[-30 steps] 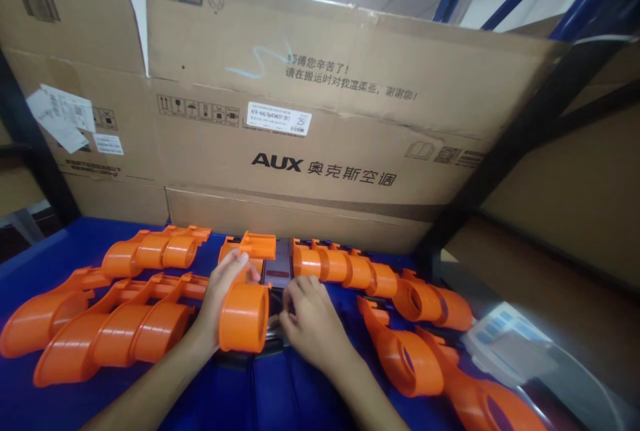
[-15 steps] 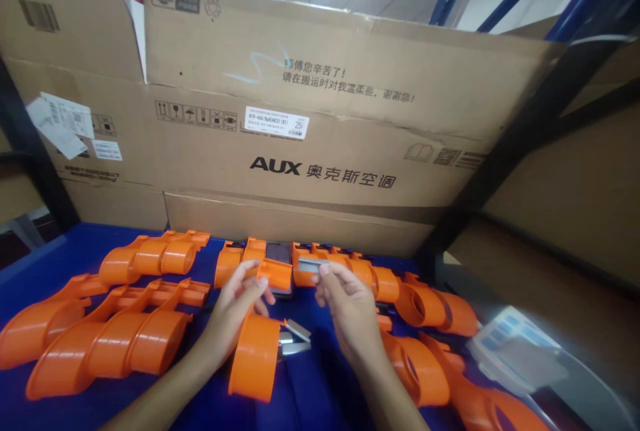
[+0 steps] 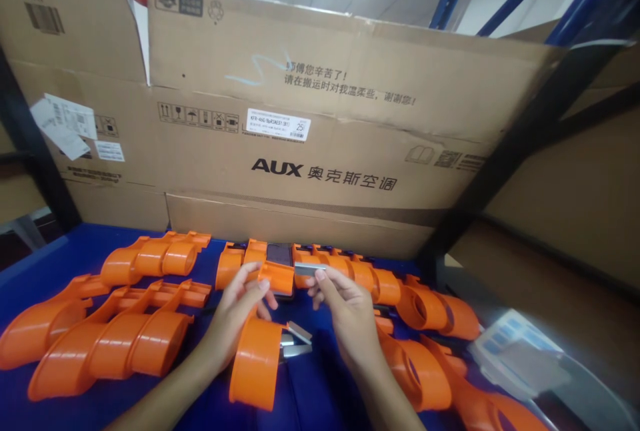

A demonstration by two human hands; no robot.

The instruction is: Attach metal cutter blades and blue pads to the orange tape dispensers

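My left hand [image 3: 243,307] is closed round the flat upper part of an orange plastic piece [image 3: 257,361], whose wide round section hangs below the fingers. Between the thumb and fingers of my right hand [image 3: 345,307] is a thin grey metal strip [image 3: 307,270], held roughly level. Its left end is right at the open right edge of the orange piece's upper part; whether it has entered cannot be made out. More metal strips [image 3: 297,349] show just right of the round section, partly hidden by it.
Rows of similar orange pieces [image 3: 113,347] lie on the blue surface [image 3: 300,391] to the left, with more orange pieces [image 3: 420,371] on the right. Behind my hands lies a dark flat device [image 3: 279,254]. A whitish device [image 3: 517,351] stands far right. Cardboard [image 3: 325,144] walls the back.
My right hand has shifted slightly left, bringing the metal strip up to the edge of the orange piece. My left hand keeps its grip almost unmoved.
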